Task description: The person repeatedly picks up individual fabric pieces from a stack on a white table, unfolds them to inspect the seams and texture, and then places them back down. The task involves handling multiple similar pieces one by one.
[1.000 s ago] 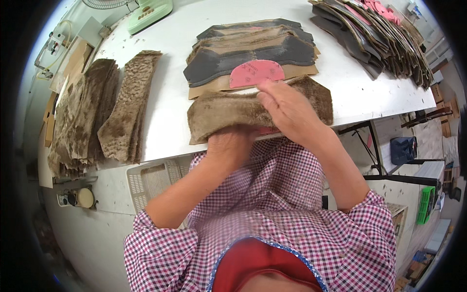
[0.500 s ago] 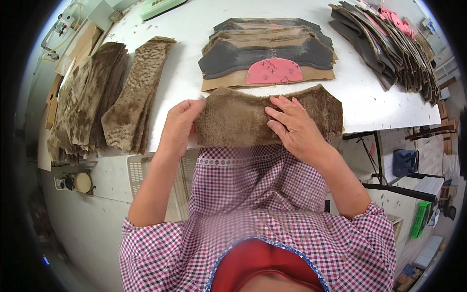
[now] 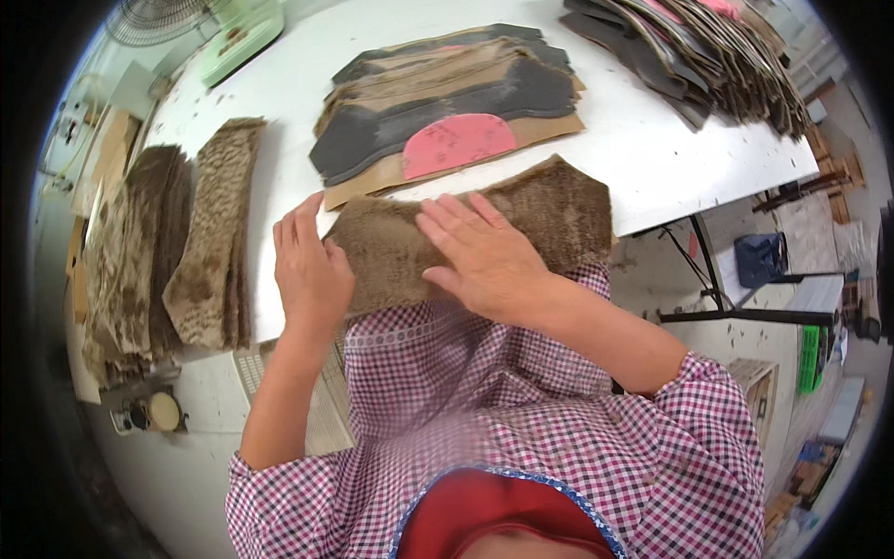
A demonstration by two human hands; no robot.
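A brown fur-like pile piece (image 3: 559, 219) with angled ends lies at the table's front edge, its lower part against my checked apron. Across its middle my right hand (image 3: 480, 256) rests flat, fingers stretched out and the thumb apart. My left hand (image 3: 312, 270) is at the piece's left end, its fingers extended upward and the thumb by the corner. Just beyond lies a stack of similarly shaped grey-backed pieces (image 3: 447, 116), with a pink half-round patch (image 3: 458, 146) on the front one.
On the left stand two piles of brown plush pieces, a thick pile (image 3: 135, 252) and a smaller pile (image 3: 216, 224). A large stack of dark pieces (image 3: 698, 65) lies at the far right. A pale green fan base (image 3: 244, 42) stands at the back left of the white table (image 3: 307, 65).
The view has turned and shifted. My left hand has loosened from the piece's left corner, its fingers now stretched out. My right hand has moved leftward over the piece and lies flatter.
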